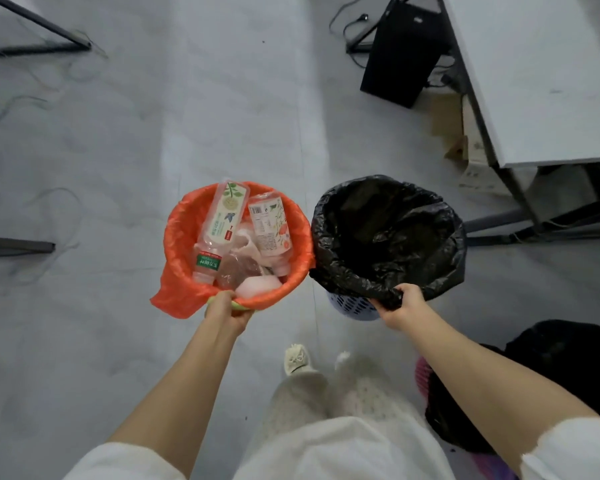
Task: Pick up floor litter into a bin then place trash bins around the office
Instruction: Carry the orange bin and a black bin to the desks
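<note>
Bins side by side, carried out front: left hand (226, 308) grips the near rim of the orange-lined bin (177, 233) at eleven o'clock, plastic bottles (222, 220) inside; right hand (400, 304) clutches the black-lined bin (388, 237) at one o'clock, rims nearly touching above the grey floor (118, 140).

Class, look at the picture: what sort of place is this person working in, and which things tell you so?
Probably an office: a white desk on metal legs, a black computer tower with cables under it, and lined waste bins, orange and black.
</note>
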`<action>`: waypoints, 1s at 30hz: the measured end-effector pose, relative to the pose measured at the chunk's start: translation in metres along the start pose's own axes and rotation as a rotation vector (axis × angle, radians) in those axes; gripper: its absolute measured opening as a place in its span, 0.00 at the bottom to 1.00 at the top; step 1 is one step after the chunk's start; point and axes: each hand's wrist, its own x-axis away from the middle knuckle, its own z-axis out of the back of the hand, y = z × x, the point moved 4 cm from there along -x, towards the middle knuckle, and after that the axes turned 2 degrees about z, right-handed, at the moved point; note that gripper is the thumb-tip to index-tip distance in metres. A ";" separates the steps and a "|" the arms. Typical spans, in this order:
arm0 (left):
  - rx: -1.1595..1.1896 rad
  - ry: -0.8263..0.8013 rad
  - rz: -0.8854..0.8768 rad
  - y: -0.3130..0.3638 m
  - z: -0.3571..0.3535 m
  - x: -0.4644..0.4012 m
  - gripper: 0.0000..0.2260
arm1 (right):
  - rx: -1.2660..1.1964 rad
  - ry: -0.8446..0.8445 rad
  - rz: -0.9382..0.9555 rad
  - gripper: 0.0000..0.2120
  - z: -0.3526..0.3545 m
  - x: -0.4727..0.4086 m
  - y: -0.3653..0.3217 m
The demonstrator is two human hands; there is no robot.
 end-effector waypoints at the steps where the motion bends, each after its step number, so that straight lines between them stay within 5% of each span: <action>1: 0.012 0.009 -0.002 0.010 -0.013 -0.017 0.17 | -0.013 0.034 0.011 0.19 -0.013 -0.014 -0.006; 6: 0.068 0.005 0.048 0.042 -0.092 -0.094 0.10 | -0.025 0.165 -0.038 0.21 -0.076 -0.106 -0.031; 14: 0.126 0.045 0.070 0.056 -0.217 -0.277 0.17 | 0.035 0.263 -0.030 0.22 -0.165 -0.300 -0.074; 20: 0.048 0.004 0.116 0.060 -0.266 -0.382 0.19 | 0.055 0.400 -0.037 0.24 -0.167 -0.404 -0.058; 26: -0.126 0.030 0.148 0.079 -0.281 -0.411 0.18 | -0.022 0.463 -0.098 0.21 -0.158 -0.403 -0.021; 30: -0.175 0.048 0.185 0.110 -0.282 -0.383 0.10 | 0.275 0.536 -0.143 0.24 -0.178 -0.361 -0.020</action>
